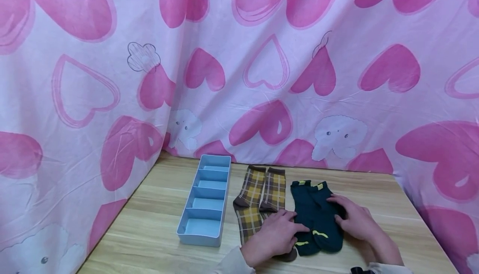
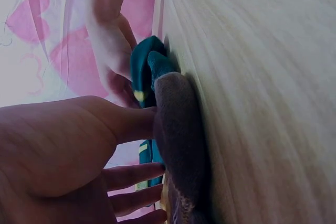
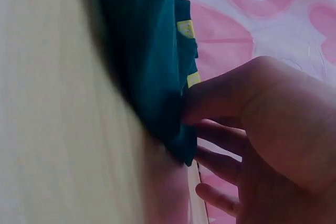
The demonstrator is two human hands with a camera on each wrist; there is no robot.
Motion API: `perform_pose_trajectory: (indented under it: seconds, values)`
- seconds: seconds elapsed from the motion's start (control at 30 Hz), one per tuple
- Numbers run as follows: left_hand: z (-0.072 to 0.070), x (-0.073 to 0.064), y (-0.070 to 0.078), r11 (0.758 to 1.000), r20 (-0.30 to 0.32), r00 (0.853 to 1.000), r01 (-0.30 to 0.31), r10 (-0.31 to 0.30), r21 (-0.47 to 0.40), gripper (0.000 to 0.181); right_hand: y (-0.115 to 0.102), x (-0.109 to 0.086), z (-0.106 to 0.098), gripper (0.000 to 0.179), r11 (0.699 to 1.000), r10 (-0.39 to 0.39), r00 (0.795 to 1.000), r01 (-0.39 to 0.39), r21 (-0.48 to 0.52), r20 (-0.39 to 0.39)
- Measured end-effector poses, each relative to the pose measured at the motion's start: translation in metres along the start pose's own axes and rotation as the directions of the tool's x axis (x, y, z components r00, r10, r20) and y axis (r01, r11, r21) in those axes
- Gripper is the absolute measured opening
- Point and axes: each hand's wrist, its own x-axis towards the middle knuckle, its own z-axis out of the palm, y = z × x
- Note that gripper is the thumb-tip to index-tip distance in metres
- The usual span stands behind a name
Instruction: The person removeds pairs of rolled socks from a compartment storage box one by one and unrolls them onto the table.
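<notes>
Two dark green socks (image 1: 322,215) with yellow marks lie side by side on the table at the right. Left of them lies a pair of brown and yellow plaid socks (image 1: 251,191), their lower part partly hidden by my left hand (image 1: 275,234). In the left wrist view that hand's extended fingers rest at a plaid sock's dark toe (image 2: 181,129) and near the green socks. My right hand (image 1: 355,220) touches the green socks' right edge. Its thumb lies against the fabric in the right wrist view, with the other fingers loosely spread beside it.
A blue-grey organizer box (image 1: 220,240) with several compartments in a row stands left of the plaid socks. The wooden table (image 1: 149,224) meets a pink heart-patterned curtain (image 1: 262,70) at the back and both sides.
</notes>
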Motion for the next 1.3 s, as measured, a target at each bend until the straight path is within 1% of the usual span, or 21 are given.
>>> perform_pose_trajectory:
  seconds: [0.13,0.27,0.37,0.43,0.6,0.73,0.8,0.93,1.03,1.17,1.3]
  values:
    - [0.000,-0.001,0.000,1.000,-0.003,1.000,-0.006,0.006,-0.002,0.043,0.003,0.000,-0.001,0.052,0.998,-0.054,0.997,0.052,-0.037,-0.055]
    - [-0.001,-0.001,0.001,1.000,0.000,1.000,-0.001,0.001,-0.031,0.034,0.005,0.001,0.001,0.049,0.993,-0.109,0.987,0.102,-0.068,-0.119]
    - [-0.001,-0.002,0.001,0.999,0.007,1.000,0.006,-0.006,-0.043,0.035,0.006,0.002,0.003,0.047,0.991,-0.116,0.983,0.105,-0.082,-0.139]
    - [0.000,-0.002,0.001,0.999,0.012,1.000,0.009,-0.008,-0.038,0.038,0.006,0.001,0.004,0.048,0.992,-0.104,0.986,0.094,-0.085,-0.127]
    - [0.001,-0.002,0.000,0.999,0.025,1.000,0.013,-0.012,-0.037,0.041,0.005,0.000,0.006,0.057,0.995,-0.048,0.996,0.041,-0.092,-0.074]
    - [0.000,-0.002,0.000,0.999,0.036,0.999,0.019,-0.018,-0.048,0.041,0.005,0.000,0.001,0.060,0.994,-0.004,0.999,0.000,-0.109,-0.041]
    - [0.000,-0.002,0.001,0.998,0.040,0.999,0.024,-0.022,-0.054,0.041,0.005,-0.001,-0.002,0.062,0.993,0.006,1.000,-0.009,-0.117,-0.028]
    - [0.001,-0.003,0.001,0.998,0.041,0.999,0.025,-0.023,-0.059,0.042,0.005,-0.004,-0.006,0.066,0.993,0.009,1.000,-0.010,-0.120,-0.007]
    - [0.001,-0.003,0.002,0.998,0.038,0.999,0.022,-0.020,-0.057,0.042,0.006,-0.006,-0.006,0.069,0.993,-0.008,1.000,0.009,-0.114,0.004]
    - [0.001,-0.003,0.002,0.998,0.035,0.999,0.018,-0.016,-0.054,0.041,0.005,-0.008,-0.003,0.070,0.994,-0.038,0.999,0.039,-0.099,0.002]
    - [0.000,-0.004,0.001,0.998,0.030,0.999,0.013,-0.012,-0.055,0.041,0.003,-0.009,0.000,0.070,0.996,-0.046,0.999,0.046,-0.079,-0.002]
